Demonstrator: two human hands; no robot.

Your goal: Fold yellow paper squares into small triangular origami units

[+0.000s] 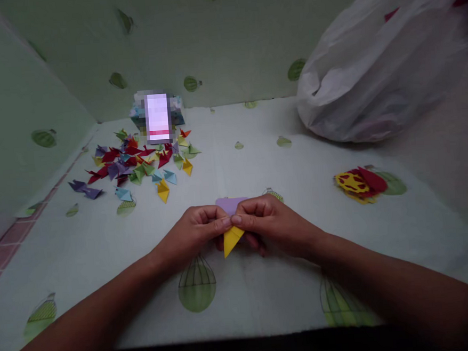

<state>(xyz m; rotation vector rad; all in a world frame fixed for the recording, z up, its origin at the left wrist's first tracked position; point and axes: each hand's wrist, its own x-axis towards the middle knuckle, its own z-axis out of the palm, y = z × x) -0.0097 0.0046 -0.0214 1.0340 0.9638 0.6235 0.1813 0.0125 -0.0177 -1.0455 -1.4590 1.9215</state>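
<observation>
A folded yellow origami paper (232,241) is pinched between my two hands, its point facing down toward me. My left hand (205,225) grips it from the left with the thumb on top. From the other side my right hand (263,219) holds it, the thumbs meeting at its upper edge. The part of the paper under the thumbs is hidden. Just behind the hands lies a purple paper (231,203), partly covered by them.
Many small folded paper pieces (117,170) lie piled at the back left, before a box (179,112) with a lit phone (157,114). A white plastic bag (356,92) stands at back right. Red and yellow cut-outs (360,183) lie at right. Walls close the back and left.
</observation>
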